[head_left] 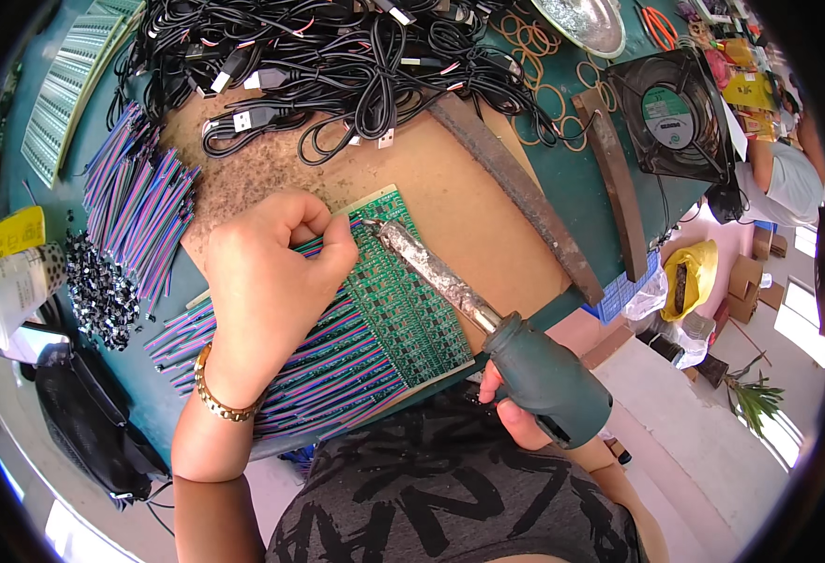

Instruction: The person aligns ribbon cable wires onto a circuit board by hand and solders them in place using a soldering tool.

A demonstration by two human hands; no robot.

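My right hand (pixel 517 419) grips the green handle of a soldering iron (pixel 436 272), whose tip points left at the upper end of a green circuit board panel (pixel 408 314). Close to that tip, the thumb and forefinger of my left hand (pixel 272 267) are pinched on a thin wire, mostly hidden by the fingers. Many multicoloured ribbon wires (pixel 328 371) run leftward from the panel's left side, row by row, and pass under my left wrist. The panel lies on a brown board (pixel 469 202) at the table's near edge.
Coiled black USB cables (pixel 375 75) are heaped at the back. On the left lie bundled ribbon wires (pixel 140 197), small black parts (pixel 98 291) and more panels (pixel 79 84). Two metal bars (pixel 525 192), rubber bands (pixel 529 42) and a fan (pixel 670 117) are to the right.
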